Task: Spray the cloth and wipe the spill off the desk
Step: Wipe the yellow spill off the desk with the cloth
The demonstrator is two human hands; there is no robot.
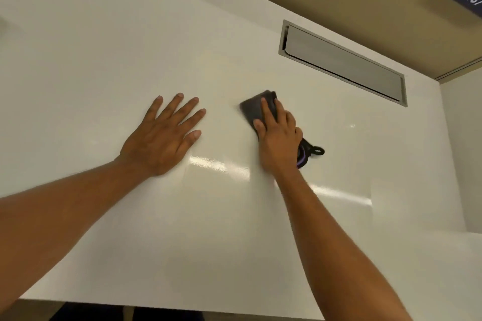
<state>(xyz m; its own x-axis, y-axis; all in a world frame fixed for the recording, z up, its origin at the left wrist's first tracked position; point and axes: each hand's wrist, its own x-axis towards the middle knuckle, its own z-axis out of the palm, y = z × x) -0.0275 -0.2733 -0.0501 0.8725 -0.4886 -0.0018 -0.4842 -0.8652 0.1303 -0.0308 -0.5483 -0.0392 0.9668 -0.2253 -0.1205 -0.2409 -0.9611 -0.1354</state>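
Your right hand (279,138) presses its fingers (266,109) flat on a soft, light dark cloth (254,108), just right of your left hand (161,135), which lies splayed on the glossy tabletop (104,47). Hold the cloth under the palm; it bunches easily.

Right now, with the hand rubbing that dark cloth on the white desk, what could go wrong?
1. The right hand presses the dark cloth close to the cable flap; a long swipe might snag the cloth's hanging loop on its edge.
2. The left hand lies flat on the glossy desk; it may leave fresh smudges.
3. No spill shows clearly, so a patch could be missed.
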